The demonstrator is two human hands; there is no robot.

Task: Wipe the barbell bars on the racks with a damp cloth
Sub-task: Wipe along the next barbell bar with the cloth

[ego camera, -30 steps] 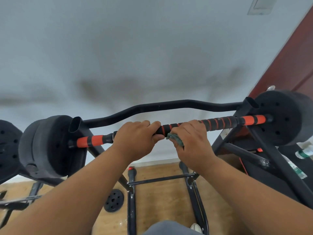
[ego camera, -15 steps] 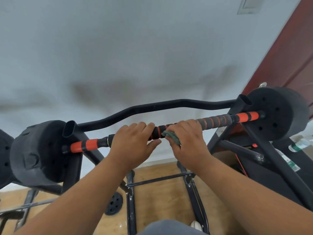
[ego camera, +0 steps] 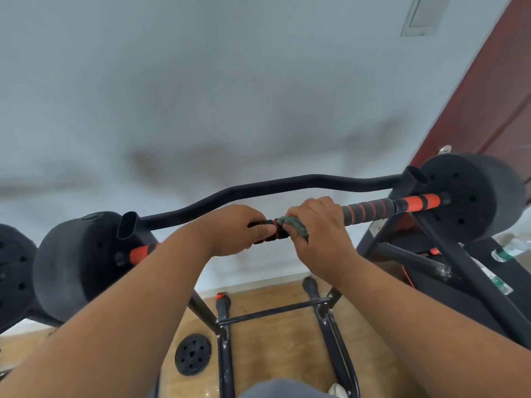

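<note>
A barbell bar (ego camera: 373,209) with black and orange grip bands lies across a black rack (ego camera: 436,248), with black weight plates (ego camera: 474,196) at each end. My left hand (ego camera: 235,229) grips the bar just left of its middle. My right hand (ego camera: 319,225) grips the bar right beside it, with a dark green cloth (ego camera: 293,225) bunched under the fingers against the bar. The two hands are almost touching. A curved black bar (ego camera: 258,189) runs behind the barbell.
The rack's lower frame (ego camera: 270,311) stands on a wooden floor, with a loose black plate (ego camera: 193,354) lying beside it. A plastic bottle (ego camera: 511,248) lies at the right on dark equipment. A white wall is behind and a dark red door (ego camera: 494,96) is at the right.
My right hand with the cloth has slid left along the bar, closer to my left hand. The view has shifted slightly.
</note>
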